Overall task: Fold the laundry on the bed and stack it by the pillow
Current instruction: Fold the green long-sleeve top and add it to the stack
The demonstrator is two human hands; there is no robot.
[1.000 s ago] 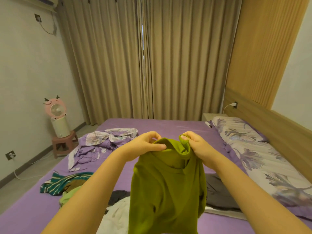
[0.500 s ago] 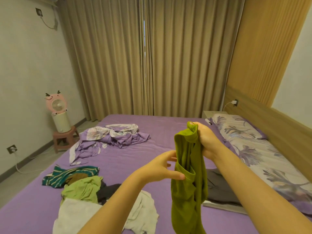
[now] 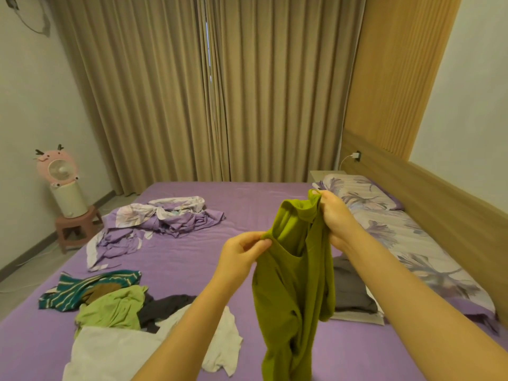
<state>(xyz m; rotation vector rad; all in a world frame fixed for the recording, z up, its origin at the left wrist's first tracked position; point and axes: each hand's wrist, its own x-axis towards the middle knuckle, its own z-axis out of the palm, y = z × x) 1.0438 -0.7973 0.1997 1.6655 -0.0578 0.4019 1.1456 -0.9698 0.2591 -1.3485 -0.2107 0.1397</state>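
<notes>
Both hands hold the green top (image 3: 295, 270) up in the air over the bed (image 3: 247, 199) — the left hand (image 3: 242, 251) pinches one shoulder, the right hand (image 3: 336, 218) grips the other, maybe a strap — so next it likely needs spreading flat to fold.

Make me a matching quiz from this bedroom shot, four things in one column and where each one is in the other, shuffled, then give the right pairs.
Things:
1. olive green top
2. pink fan
3. striped garment
4. floral pillow

Places:
A. at the headboard end of the bed
B. held up in both hands
C. on a stool beside the bed
D. in the loose pile at the near left of the bed

Pairs: 1-B, 2-C, 3-D, 4-A
</notes>
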